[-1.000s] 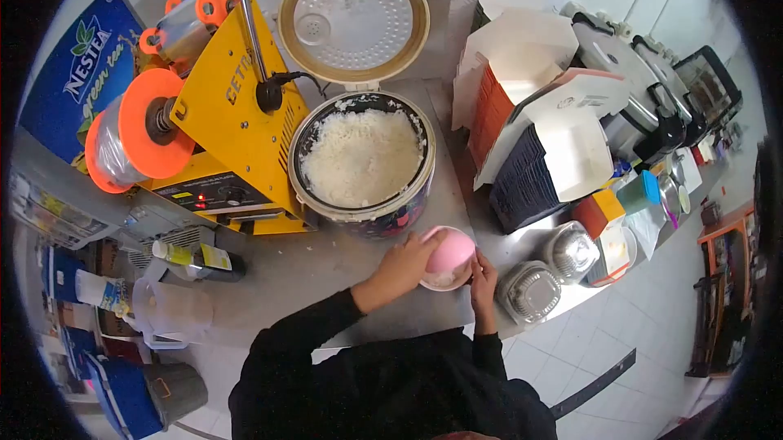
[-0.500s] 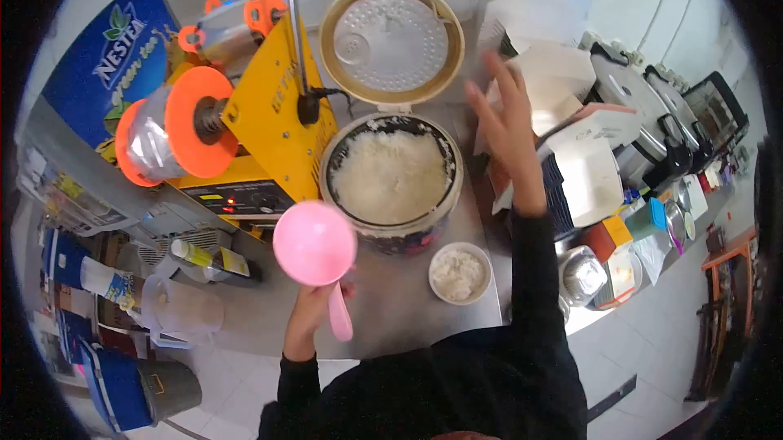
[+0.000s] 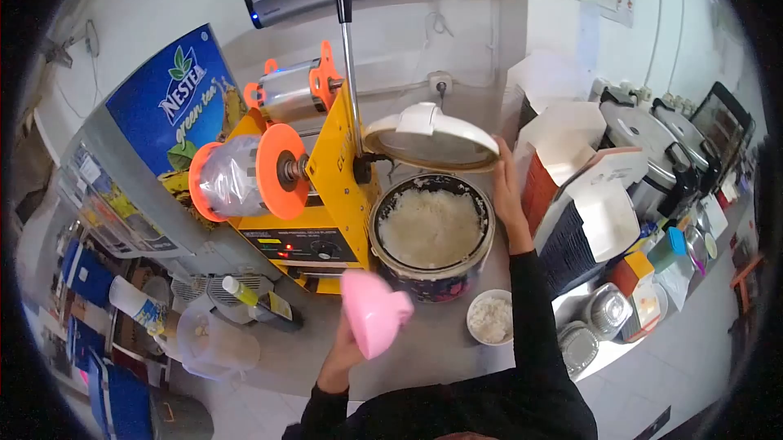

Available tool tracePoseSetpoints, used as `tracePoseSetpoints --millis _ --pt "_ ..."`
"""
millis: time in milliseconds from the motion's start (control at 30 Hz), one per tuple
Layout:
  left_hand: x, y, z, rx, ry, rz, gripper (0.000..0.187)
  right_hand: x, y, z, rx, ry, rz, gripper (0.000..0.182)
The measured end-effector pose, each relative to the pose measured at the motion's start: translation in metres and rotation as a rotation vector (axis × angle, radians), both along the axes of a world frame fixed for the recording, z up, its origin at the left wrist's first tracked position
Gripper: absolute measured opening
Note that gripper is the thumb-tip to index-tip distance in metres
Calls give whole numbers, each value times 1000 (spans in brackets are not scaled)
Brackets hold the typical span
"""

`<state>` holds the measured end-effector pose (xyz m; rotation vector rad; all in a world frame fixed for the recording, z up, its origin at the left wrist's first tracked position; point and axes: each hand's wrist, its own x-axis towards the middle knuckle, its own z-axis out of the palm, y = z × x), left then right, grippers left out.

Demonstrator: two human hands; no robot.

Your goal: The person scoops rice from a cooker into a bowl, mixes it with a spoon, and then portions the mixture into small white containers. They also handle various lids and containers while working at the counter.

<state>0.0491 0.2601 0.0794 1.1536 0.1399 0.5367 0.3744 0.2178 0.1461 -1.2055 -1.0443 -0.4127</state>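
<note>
Rice cooker [image 3: 431, 236] at frame centre: we see the right hand [image 3: 506, 191], fingers flat on its half-lowered lid [image 3: 430, 138], while the left hand [image 3: 347, 354] clasps a pink scoop [image 3: 373, 311] clear, lower centre.

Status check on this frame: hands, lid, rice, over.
Left hand grips pink scoop. Right hand on cooker lid, half lowered over rice. Filled bowl beside cooker.

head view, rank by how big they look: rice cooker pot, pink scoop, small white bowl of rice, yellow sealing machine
1. yellow sealing machine, clearly largest.
2. rice cooker pot.
3. pink scoop, held in the left hand; it is nearer the camera, so its lead over the bowl is unsure.
4. small white bowl of rice.
</note>
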Motion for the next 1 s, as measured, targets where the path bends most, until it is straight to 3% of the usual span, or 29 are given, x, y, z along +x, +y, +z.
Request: tracePoseSetpoints --millis 33,67,100,167,233,267,300,367,400,467,500,567,600,633,667,700,733,800,900,967,1000 --pt "13 8 -7 -90 -79 -134 76 -7 -10 3 -38 -71 28 31" --pt "28 7 8 102 -11 -175 76 3 -5 -9 -183 -176 -153 34" --pt "45 5 28 298 53 -215 77 3 -10 -6 -182 -173 -165 34" --pt "66 -5 40 259 117 -156 75 0 -22 3 -527 -369 -346 39" --pt "81 -4 45 366 255 -112 79 4 -24 -7 -458 -410 -387 43" --pt "79 -16 73 91 186 -188 77 1 -29 -11 -465 -391 -380 42" --pt "81 -14 74 104 178 -199 77 -2 -31 -15 -471 -374 -370 41" --pt "83 -10 70 381 195 -45 66 -4 -34 -19 -414 -393 -378 41" --pt "87 -4 67 385 194 -51 66 -6 -36 -21 -389 -423 -408 42" --pt "97 6 69 409 117 114 55 -13 -42 -30 -367 -443 -437 43" --pt "99 7 74 409 120 110 55 -16 -46 -34 -418 -467 -419 44" --pt "102 5 90 292 -112 98 51 -25 -59 -41 -520 -523 -383 47" --pt "106 1 100 144 -110 -4 63 -34 -68 -46 -591 -484 -290 44" --pt "113 -2 100 141 -118 -7 63 -42 -82 -47 -601 -484 -310 42" --pt "125 -6 98 314 -178 31 68 -51 -97 -46 -609 -488 -333 40" --pt "137 -11 96 486 -237 69 73 -64 -114 -42 -559 -357 -363 39" --pt "153 -17 90 483 -242 58 73 -76 -130 -46 -507 -220 -393 37" --pt "187 -22 67 641 -360 112 78 -87 -153 -95 -411 48 -552 35" --pt "222 -3 20 793 -324 205 76 -100 -178 -196 -704 400 -789 54" --pt "235 17 0 429 -80 134 78 -103 -189 -240 -830 671 -553 59" --pt "226 16 12 616 -54 236 77 -108 -194 -253 -851 762 -406 61"
